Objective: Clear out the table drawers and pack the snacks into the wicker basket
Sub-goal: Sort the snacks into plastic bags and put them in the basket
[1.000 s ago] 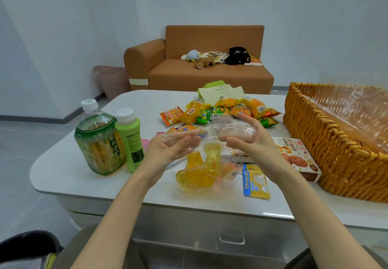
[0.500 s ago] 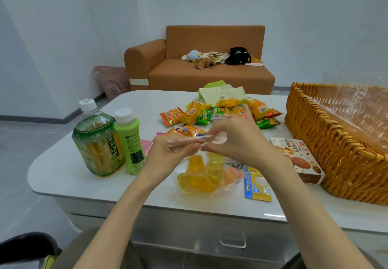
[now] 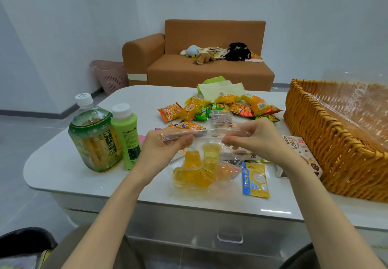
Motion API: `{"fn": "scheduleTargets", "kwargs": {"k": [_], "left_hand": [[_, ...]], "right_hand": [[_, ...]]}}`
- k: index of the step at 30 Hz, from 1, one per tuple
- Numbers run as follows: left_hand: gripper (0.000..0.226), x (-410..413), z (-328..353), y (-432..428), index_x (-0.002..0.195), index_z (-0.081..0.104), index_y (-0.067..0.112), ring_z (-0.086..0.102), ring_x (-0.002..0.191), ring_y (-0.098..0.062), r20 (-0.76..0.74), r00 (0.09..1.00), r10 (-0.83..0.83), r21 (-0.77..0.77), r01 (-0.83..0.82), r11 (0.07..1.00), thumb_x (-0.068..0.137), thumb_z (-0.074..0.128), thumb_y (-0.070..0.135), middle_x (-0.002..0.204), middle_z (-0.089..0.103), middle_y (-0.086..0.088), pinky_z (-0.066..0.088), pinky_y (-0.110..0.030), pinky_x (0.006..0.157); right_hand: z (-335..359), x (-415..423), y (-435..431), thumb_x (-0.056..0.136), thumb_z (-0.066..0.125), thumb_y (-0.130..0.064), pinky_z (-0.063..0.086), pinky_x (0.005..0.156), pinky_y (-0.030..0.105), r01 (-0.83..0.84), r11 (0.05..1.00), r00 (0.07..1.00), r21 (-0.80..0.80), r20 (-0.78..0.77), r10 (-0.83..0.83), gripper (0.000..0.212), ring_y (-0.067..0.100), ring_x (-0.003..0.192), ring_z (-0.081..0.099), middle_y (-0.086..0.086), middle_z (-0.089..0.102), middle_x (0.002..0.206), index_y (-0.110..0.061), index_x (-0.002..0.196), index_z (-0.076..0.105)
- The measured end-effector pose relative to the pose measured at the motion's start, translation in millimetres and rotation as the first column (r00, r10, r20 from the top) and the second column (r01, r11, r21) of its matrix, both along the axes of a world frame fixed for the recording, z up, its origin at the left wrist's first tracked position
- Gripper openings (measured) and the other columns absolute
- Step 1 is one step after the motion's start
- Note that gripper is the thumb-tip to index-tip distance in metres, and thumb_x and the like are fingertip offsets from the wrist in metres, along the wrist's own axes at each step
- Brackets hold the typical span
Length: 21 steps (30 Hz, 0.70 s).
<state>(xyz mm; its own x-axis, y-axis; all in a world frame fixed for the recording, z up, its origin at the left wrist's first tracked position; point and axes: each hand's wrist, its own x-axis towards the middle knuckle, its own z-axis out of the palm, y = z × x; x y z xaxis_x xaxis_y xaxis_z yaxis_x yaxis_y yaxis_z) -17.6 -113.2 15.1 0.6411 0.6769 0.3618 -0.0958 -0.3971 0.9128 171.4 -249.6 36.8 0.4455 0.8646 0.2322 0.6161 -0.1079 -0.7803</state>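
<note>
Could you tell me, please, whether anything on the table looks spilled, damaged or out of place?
Nothing looks spilled or damaged. The jelly cups lie jumbled, some tipped, inside the clear bag that the left hand and right hand pinch by its top edge; the wicker basket holds no snacks in view.

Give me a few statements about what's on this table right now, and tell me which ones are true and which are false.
1. The left hand and the right hand both pinch the top edge of the clear bag of jelly cups. True.
2. The tea bottle and the green bottle stand inside the wicker basket. False: both stand on the table, at its left end, apart from the basket.
3. The cookie box lies on the table beside the basket. True.
4. The green bottle has no cap. False: a white cap is on it.
</note>
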Motion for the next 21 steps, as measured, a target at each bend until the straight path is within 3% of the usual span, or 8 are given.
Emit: {"fn": "scheduleTargets", "kwargs": {"k": [5, 9, 12, 14, 17, 21], "left_hand": [[0.018, -0.2, -1.1, 0.6, 0.092, 0.075, 0.020, 0.071, 0.081, -0.009, 0.007, 0.999, 0.036, -0.117, -0.035, 0.992, 0.074, 0.074, 0.023, 0.085, 0.076, 0.004, 0.055, -0.018, 0.074], [0.030, -4.9, 0.8, 6.5, 0.105, 0.073, 0.009, 0.071, 0.091, -0.014, -0.019, 1.000, -0.018, -0.208, 0.013, 0.978, 0.077, 0.074, 0.019, 0.095, 0.075, -0.003, 0.055, -0.021, 0.076], [0.026, -10.6, 1.4, 12.3, 0.109, 0.070, 0.004, 0.070, 0.098, -0.019, -0.006, 0.997, -0.083, -0.296, 0.077, 0.952, 0.085, 0.065, 0.013, 0.099, 0.074, -0.009, 0.056, -0.025, 0.084], [0.025, -14.4, 2.1, 14.2, 0.111, 0.069, 0.007, 0.069, 0.101, -0.019, -0.008, 0.992, -0.127, -0.312, 0.118, 0.943, 0.089, 0.061, 0.015, 0.103, 0.074, -0.008, 0.054, -0.026, 0.089], [0.026, -19.8, 4.5, 14.4, 0.110, 0.069, 0.013, 0.068, 0.103, -0.014, -0.008, 0.983, -0.186, -0.303, 0.175, 0.937, 0.089, 0.055, 0.022, 0.105, 0.073, -0.004, 0.054, -0.024, 0.089], [0.030, -20.7, 2.7, 17.9, 0.113, 0.067, 0.014, 0.068, 0.104, -0.015, -0.014, 0.985, -0.169, -0.302, 0.157, 0.940, 0.089, 0.053, 0.026, 0.107, 0.073, -0.004, 0.054, -0.027, 0.090]], "right_hand": [[0.6, -3.7, -7.9, 0.073, 0.080, -0.016, 0.054, 0.062, 0.017, -0.015, 0.999, 0.970, 0.044, -0.240, 0.026, 0.014, 0.015, 0.069, 0.072, 0.004, 0.075, 0.074, -0.009, 0.086, 0.076], [-1.5, -8.0, -11.0, 0.070, 0.081, -0.013, 0.054, 0.060, 0.017, 0.034, 0.997, 0.920, 0.074, -0.392, -0.002, 0.019, 0.019, 0.071, 0.073, 0.009, 0.075, 0.077, -0.007, 0.087, 0.075], [-10.2, -9.5, -8.5, 0.063, 0.082, -0.017, 0.056, 0.061, 0.021, 0.109, 0.991, 0.790, 0.079, -0.612, -0.038, 0.032, 0.020, 0.075, 0.073, 0.010, 0.075, 0.085, -0.006, 0.092, 0.074], [-16.2, -11.6, -5.4, 0.060, 0.081, -0.020, 0.058, 0.070, 0.026, 0.120, 0.990, 0.685, 0.074, -0.728, -0.028, 0.040, 0.019, 0.079, 0.072, 0.011, 0.074, 0.090, -0.006, 0.096, 0.072], [-18.8, -9.6, -3.5, 0.064, 0.076, -0.022, 0.059, 0.076, 0.027, 0.099, 0.991, 0.593, 0.093, -0.805, 0.016, 0.040, 0.018, 0.086, 0.071, 0.009, 0.074, 0.098, -0.007, 0.101, 0.071], [-16.4, -4.5, -7.2, 0.072, 0.069, -0.021, 0.058, 0.066, 0.023, 0.065, 0.991, 0.646, 0.118, -0.762, 0.048, 0.034, 0.018, 0.091, 0.072, 0.009, 0.074, 0.100, -0.009, 0.104, 0.070]]}}
